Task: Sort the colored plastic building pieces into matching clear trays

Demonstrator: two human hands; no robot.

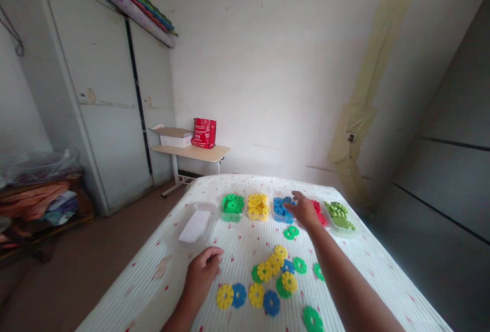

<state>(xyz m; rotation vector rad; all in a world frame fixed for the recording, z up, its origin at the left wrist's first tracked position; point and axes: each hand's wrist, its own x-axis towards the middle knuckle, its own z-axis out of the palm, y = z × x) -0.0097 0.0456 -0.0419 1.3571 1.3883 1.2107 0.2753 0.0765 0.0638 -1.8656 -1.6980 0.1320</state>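
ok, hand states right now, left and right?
Left hand: loosely curled on the bedsheet, holding nothing visible.
Right hand: reaching over the blue pieces tray; grip cannot be told.

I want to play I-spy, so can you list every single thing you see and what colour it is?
Loose flower discs: about fifteen, yellow, blue, green, near middle of bed.
Bed cover: one, white with red specks.
Trays of discs: five in a row; green, yellow, blue, red, light green.
Empty clear tray: one, left of the row.
Red bag: one, on small side table.
White box: one, beside the bag.
Wardrobe: one, white, left.
Left hand: resting on the cover.
Right hand: at the blue tray.
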